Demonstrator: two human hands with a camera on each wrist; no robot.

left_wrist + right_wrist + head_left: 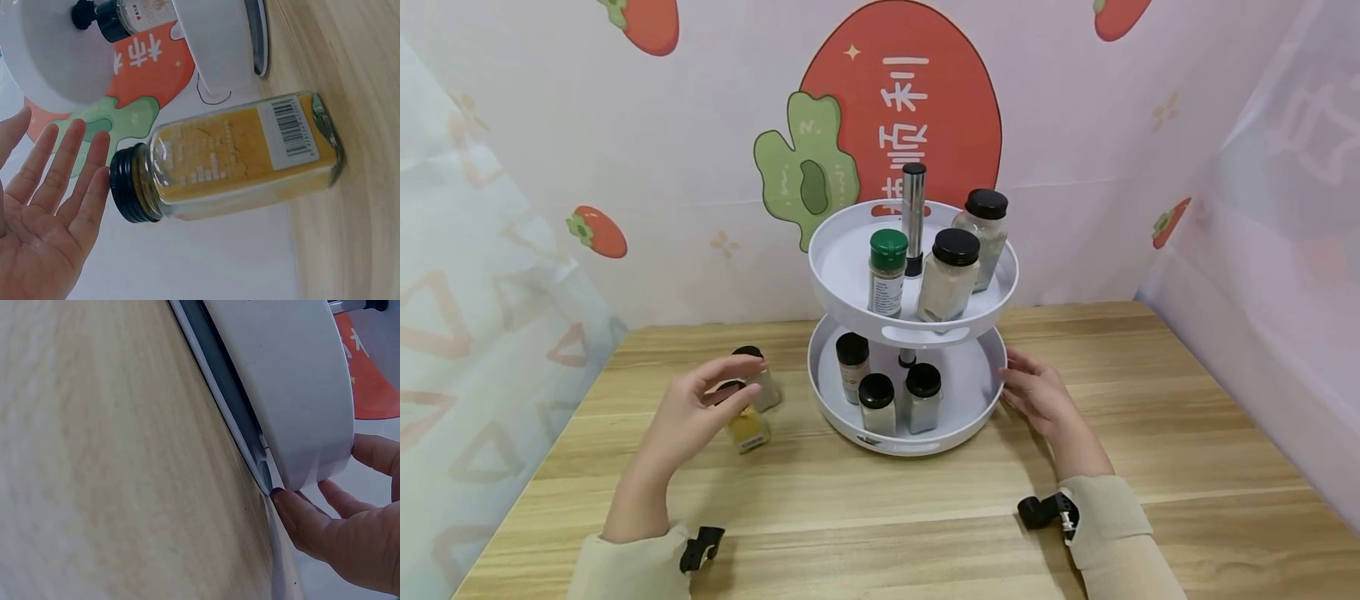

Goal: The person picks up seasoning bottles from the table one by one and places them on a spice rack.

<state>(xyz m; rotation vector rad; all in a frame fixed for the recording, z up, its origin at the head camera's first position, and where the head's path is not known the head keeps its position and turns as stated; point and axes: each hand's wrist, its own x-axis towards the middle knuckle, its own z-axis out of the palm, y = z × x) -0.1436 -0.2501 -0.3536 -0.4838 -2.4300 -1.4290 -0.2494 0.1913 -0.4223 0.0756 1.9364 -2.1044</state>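
Note:
My left hand (688,414) hovers beside a glass jar of yellow powder (747,429), its fingers and thumb apart around the black lid's height. In the left wrist view the yellow jar (225,156) stands upright on the table with a barcode label, and the fingertips overlap its lid. My right hand (1040,393) touches the right side of the lower white tray (973,417) of a two-tier stand. Seen from the right wrist, its fingertips (297,509) rest against the tray's outer wall, low by the base.
Behind the yellow jar stands another black-lidded jar (766,392). The upper tray (842,250) bears a green-capped bottle (887,275) and two black-lidded jars. Three black-lidded jars stand on the lower tray. A metal post (913,208) rises through the middle; a printed cloth hangs behind.

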